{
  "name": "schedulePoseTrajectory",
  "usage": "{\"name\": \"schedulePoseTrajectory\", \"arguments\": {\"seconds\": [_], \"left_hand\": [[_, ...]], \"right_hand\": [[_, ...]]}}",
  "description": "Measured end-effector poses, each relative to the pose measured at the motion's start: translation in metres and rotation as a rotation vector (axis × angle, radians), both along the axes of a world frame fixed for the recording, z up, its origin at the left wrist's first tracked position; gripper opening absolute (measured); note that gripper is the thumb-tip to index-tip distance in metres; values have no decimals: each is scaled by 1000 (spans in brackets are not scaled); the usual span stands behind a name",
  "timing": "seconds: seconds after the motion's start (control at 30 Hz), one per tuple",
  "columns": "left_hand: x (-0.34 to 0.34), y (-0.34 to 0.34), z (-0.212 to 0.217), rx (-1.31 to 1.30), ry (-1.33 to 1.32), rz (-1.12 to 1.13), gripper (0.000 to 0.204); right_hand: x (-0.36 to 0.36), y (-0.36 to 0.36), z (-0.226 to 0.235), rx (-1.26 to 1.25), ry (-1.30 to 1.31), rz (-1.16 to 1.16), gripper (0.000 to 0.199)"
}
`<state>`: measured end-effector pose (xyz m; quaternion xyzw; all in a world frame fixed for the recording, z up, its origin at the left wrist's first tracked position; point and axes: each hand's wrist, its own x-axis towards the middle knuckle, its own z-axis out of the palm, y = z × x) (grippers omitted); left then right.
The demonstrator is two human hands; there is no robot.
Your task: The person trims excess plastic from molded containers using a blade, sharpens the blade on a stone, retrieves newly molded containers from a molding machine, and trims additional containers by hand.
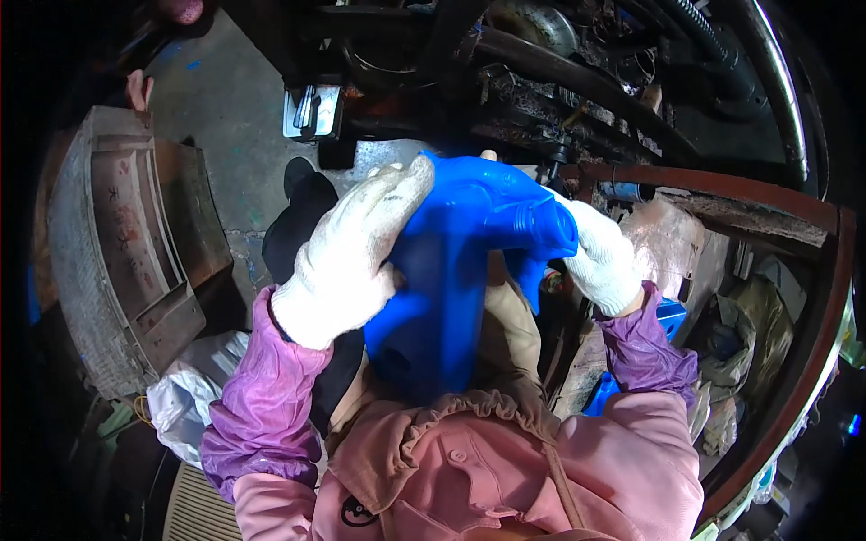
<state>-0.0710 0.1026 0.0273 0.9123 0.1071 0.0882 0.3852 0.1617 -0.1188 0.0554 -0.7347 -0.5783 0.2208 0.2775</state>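
Observation:
A blue plastic jug (433, 298) with a threaded neck at its upper right is held up in front of my lap, tilted. My left hand (347, 248), in a white knit glove, presses along its left side with the fingers together. On the other side, my right hand (598, 252), gloved the same way, grips the jug behind the neck; most of its fingers are hidden by the blue plastic.
Dark, greasy machinery (559, 90) stands ahead, with a small white tray (312, 113) at its left. A worn wooden box (135, 252) sits on the left beside a white plastic bag (185, 401). To the right runs a rusty metal frame (803, 361). Another person's hand (139, 90) shows at upper left.

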Motion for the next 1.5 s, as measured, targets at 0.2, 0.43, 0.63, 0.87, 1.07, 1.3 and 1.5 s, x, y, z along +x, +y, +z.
{"name": "schedulePoseTrajectory", "arguments": {"seconds": [0.2,0.43,0.63,0.87,1.07,1.3,1.5], "left_hand": [[-2,2,-2,-64,-11,-1,87],[-3,2,-8,-12,-10,-65,88],[11,5,11,-647,-156,-5,82],[51,73,9,-546,304,-184,68],[17,72,9,-912,203,-144,73],[-70,37,114,-1010,64,85,87],[-93,-12,131,-785,-3,451,80]], "right_hand": [[-22,-1,-1,-37,439,-307,39],[16,25,25,-251,-120,71,46],[28,33,26,-179,-40,150,41],[8,14,22,76,-268,202,30],[-6,-46,27,-82,-142,-201,44],[-66,-40,45,196,777,-498,42],[-138,35,22,28,1128,-207,51]]}}
